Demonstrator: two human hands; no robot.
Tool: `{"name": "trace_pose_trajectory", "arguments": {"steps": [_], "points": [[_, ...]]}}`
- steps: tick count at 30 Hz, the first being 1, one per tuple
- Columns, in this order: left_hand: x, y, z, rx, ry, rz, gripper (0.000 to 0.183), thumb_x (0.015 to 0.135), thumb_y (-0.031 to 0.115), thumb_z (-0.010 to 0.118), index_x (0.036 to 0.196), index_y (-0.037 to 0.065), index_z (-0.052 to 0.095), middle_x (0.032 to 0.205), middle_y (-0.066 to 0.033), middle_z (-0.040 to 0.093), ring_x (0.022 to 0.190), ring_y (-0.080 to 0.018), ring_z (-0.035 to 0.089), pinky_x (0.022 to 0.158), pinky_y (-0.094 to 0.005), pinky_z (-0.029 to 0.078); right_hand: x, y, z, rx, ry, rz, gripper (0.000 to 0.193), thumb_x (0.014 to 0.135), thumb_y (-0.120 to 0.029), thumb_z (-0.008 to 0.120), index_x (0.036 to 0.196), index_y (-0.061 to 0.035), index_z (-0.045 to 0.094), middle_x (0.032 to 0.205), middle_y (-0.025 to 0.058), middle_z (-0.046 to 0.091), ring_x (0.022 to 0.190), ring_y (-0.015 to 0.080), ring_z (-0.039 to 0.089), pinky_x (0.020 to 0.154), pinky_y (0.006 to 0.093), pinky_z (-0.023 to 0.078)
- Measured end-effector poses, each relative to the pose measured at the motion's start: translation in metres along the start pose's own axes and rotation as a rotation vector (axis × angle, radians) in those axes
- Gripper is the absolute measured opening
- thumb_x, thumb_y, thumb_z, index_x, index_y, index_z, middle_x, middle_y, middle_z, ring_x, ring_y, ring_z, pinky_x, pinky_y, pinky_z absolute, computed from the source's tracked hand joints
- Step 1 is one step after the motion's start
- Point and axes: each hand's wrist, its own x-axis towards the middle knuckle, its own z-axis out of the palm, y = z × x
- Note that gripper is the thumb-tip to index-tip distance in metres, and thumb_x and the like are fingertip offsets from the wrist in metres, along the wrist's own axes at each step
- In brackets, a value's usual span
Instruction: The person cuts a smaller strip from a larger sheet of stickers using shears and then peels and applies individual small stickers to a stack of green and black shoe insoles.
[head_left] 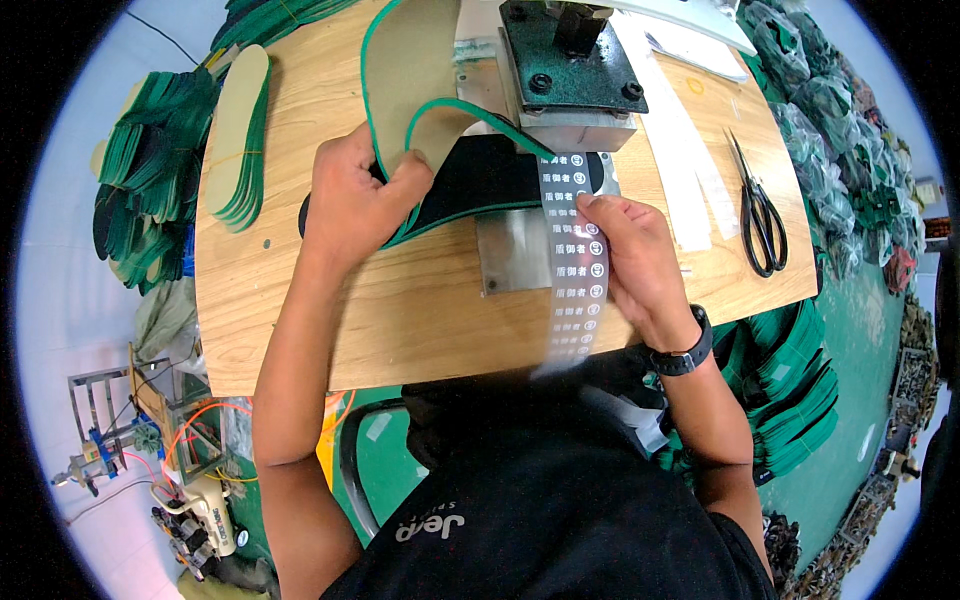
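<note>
My left hand [365,195] pinches insoles with green edges between thumb and fingers. One beige insole [410,60] stands bent upward in that grip, its curled part arching over toward the press. Beneath it a black insole [480,175] lies across the metal plate [515,255] of the press. A clear strip of white printed labels [577,270] crosses the black insole's right end and hangs toward the table's near edge. My right hand [635,250] grips the strip's right side between thumb and fingers. Just above stands the press head [570,75], a dark bolted block on metal.
Black-handled scissors [764,230] and white paper strips [690,160] lie on the table's right. A banded insole stack [238,140] rests at the left, beside larger insole piles [150,180]. Bagged goods [830,170] line the right; green insoles [785,390] are heaped below the table's right edge.
</note>
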Motion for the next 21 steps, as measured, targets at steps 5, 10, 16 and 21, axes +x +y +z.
{"name": "trace_pose_trajectory", "arguments": {"steps": [5,10,16,21], "points": [[0.000,0.004,0.001,0.079,-0.077,-0.009,0.020,0.075,0.011,0.059,0.092,0.001,0.062,0.063,-0.0116,0.058,0.052,-0.0207,0.050,0.055,-0.0294,0.044,0.001,0.000,0.000,-0.038,-0.009,0.009,0.021,0.091,-0.014,0.056,0.076,0.0000,0.062,0.065,0.0022,0.060,0.052,0.0068,0.052,0.047,0.0198,0.039],[0.002,0.012,0.006,0.219,-0.226,0.120,0.047,0.072,0.022,0.069,0.113,0.004,0.059,0.091,-0.0191,0.064,0.084,-0.0340,0.061,0.076,-0.0376,0.049,0.002,0.001,0.001,-0.023,0.000,0.003,0.023,0.092,-0.017,0.057,0.076,-0.0014,0.062,0.064,0.0013,0.059,0.052,0.0055,0.051,0.046,0.0197,0.037],[0.000,0.008,0.009,0.333,-0.248,0.133,0.065,0.065,0.033,0.077,0.119,0.004,0.056,0.105,-0.0200,0.063,0.097,-0.0374,0.058,0.084,-0.0426,0.047,-0.002,0.008,-0.006,-0.048,-0.010,-0.053,0.023,0.092,-0.017,0.056,0.077,-0.0007,0.062,0.067,0.0017,0.060,0.057,0.0054,0.053,0.048,0.0188,0.039],[0.002,0.019,0.004,0.235,-0.244,-0.047,0.043,0.070,0.021,0.070,0.107,0.001,0.061,0.081,-0.0169,0.064,0.069,-0.0324,0.058,0.068,-0.0355,0.050,-0.014,0.004,-0.009,0.146,0.062,-0.140,0.020,0.092,-0.014,0.055,0.081,0.0008,0.062,0.073,0.0036,0.062,0.059,0.0072,0.055,0.053,0.0189,0.044]]}}
